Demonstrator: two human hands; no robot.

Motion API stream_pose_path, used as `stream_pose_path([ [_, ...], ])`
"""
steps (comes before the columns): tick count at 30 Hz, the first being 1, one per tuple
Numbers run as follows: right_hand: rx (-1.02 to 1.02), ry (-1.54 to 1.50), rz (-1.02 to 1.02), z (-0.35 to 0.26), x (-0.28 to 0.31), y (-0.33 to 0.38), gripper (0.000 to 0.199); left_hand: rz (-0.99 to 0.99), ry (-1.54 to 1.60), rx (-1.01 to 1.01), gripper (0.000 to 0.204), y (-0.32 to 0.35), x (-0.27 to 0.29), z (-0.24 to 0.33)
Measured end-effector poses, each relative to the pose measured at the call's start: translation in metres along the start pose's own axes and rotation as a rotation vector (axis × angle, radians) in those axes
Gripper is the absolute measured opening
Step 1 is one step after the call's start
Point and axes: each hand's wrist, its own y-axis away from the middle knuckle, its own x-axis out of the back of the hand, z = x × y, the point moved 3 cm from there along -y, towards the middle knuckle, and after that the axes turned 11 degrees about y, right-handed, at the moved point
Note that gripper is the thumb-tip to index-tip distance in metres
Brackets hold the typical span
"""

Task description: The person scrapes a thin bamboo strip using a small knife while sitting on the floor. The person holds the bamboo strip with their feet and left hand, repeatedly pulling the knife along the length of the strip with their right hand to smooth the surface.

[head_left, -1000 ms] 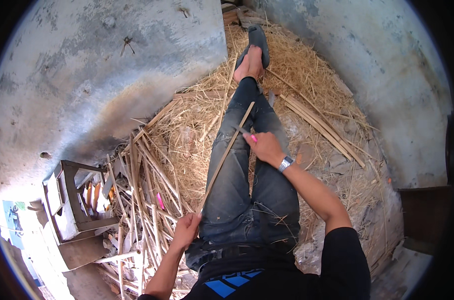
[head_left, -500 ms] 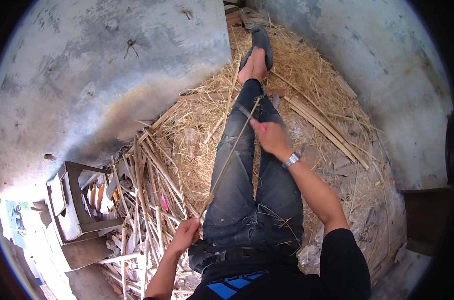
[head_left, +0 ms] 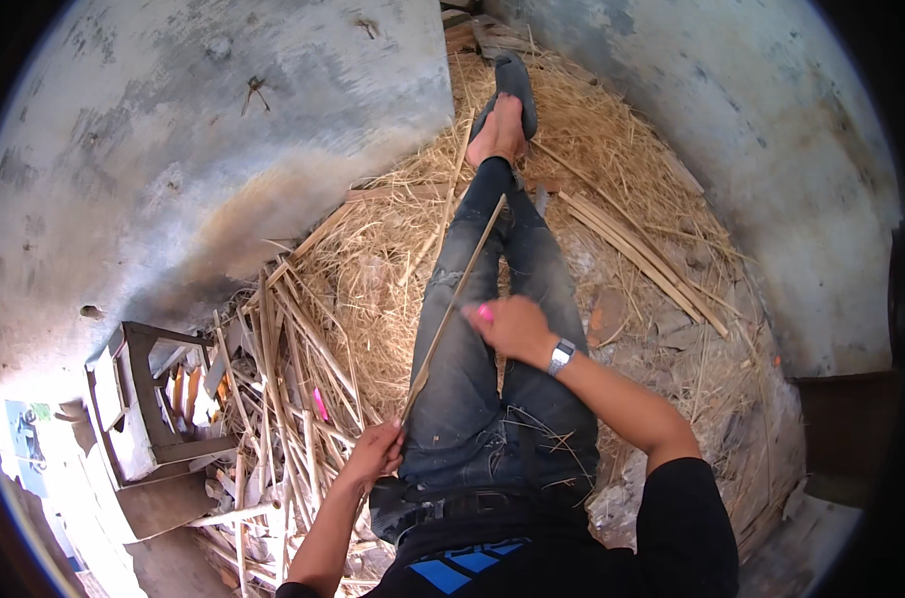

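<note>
My left hand [head_left: 376,450], by my left hip, is closed on the near end of a long thin bamboo strip [head_left: 479,249]. The strip slants up and away across my thighs, its far end near my shins. Over my thighs, my right hand [head_left: 520,329] is wrapped round a knife with a pink handle [head_left: 486,312], close to the strip's middle. The knife's blade is blurred and cannot be made out now. Thin shavings [head_left: 547,434] lie on my lap.
Bamboo sticks [head_left: 273,399] are heaped at the left beside a wooden frame [head_left: 163,399]. Flat strips [head_left: 637,254] rest on the straw [head_left: 592,120] at the right. Concrete walls [head_left: 303,80] stand on both sides. A pink object [head_left: 320,404] sits among the sticks.
My right hand with the knife has moved from near the strip's far end back toward me. The tangled shavings at the strip's far end are gone from it. My left hand keeps its hold.
</note>
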Motion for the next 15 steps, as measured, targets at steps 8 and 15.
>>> stream_pose_path([
  [8, -0.472, -0.163, 0.25, 0.138, 0.043, -0.096, 0.069, -0.054, -0.011, 0.04, 0.044, 0.042, 0.042, -0.016],
  [15, -0.272, -0.214, 0.379, 0.059, 0.03, -0.082, 0.069, -0.119, 0.017, 0.102, 0.046, 0.015, -0.007, 0.003],
])
